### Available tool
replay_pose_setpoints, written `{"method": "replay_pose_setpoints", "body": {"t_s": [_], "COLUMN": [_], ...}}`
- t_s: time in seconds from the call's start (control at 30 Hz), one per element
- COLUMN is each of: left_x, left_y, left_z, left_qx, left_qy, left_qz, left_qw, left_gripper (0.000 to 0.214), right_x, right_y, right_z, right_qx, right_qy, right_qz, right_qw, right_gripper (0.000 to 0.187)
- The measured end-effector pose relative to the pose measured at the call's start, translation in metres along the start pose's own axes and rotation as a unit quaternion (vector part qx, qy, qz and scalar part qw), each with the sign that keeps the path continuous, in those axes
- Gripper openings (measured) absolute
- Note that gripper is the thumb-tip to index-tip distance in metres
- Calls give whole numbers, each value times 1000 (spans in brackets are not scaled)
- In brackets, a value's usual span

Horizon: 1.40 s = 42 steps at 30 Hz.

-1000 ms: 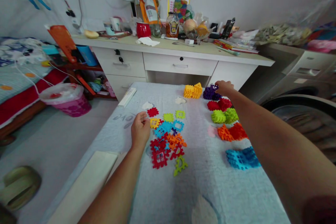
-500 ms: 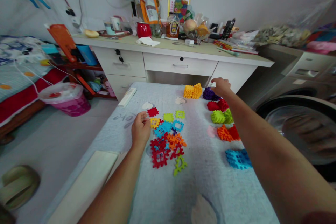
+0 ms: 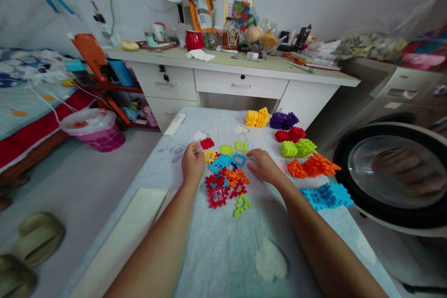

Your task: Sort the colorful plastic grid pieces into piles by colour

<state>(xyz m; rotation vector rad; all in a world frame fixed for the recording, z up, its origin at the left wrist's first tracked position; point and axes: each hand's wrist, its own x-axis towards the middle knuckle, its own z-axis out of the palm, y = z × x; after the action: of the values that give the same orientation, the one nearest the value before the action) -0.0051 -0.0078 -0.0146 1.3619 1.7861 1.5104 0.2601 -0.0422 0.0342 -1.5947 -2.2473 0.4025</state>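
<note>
My left hand [image 3: 193,164] rests at the left side of a loose heap of toothed plastic tiles, its fingers loosely curled and nothing seen in them. Closest to it are a yellow window tile [image 3: 210,156] and a red tile [image 3: 207,143]. On the heap's other side, my right hand [image 3: 264,166] is open, fingertips beside a blue frame tile [image 3: 239,159]. Green tiles [image 3: 226,149], orange pieces [image 3: 237,178] and a dark red window tile [image 3: 217,197] lie between the hands. A green arch-like piece [image 3: 241,205] lies nearest me.
Along the table's right side stand stacks by colour: yellow [image 3: 257,118], purple [image 3: 283,120], red [image 3: 290,135], green [image 3: 298,148], orange [image 3: 313,166], blue [image 3: 327,195]. A cluttered desk [image 3: 240,84] is behind. The open washer door [image 3: 387,172] is at right.
My right hand has come back from the purple stack to the right side of the heap. My left hand stays by the yellow tile. The view has shifted slightly.
</note>
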Motion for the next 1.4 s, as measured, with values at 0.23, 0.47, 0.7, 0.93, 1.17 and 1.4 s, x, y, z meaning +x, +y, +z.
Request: {"method": "replay_pose_setpoints", "body": {"t_s": [0.23,0.47,0.7,0.93,1.17,1.4], "left_x": [0,-1,0,0,-1,-2], "left_y": [-2,-2,-4,-6,-4,-4], "left_z": [1,2,2,3,2,1], "left_qx": [0,23,5,2,13,29], "left_qy": [0,4,-11,-13,-12,-21], "left_qz": [13,9,5,11,7,19], "left_qw": [1000,1000,1000,1000,1000,999], "left_gripper": [33,31,37,34,36,37], "right_x": [-11,-7,-7,-9,-8,-5], "right_y": [-1,-5,-5,-3,-6,-10], "right_z": [24,36,30,26,27,23], "right_qx": [16,17,20,-1,-56,-108], "right_qy": [52,54,77,82,127,39], "right_qz": [33,22,34,106,112,94], "right_qw": [998,998,996,991,984,989], "right_gripper": [32,41,26,36,41,42]}}
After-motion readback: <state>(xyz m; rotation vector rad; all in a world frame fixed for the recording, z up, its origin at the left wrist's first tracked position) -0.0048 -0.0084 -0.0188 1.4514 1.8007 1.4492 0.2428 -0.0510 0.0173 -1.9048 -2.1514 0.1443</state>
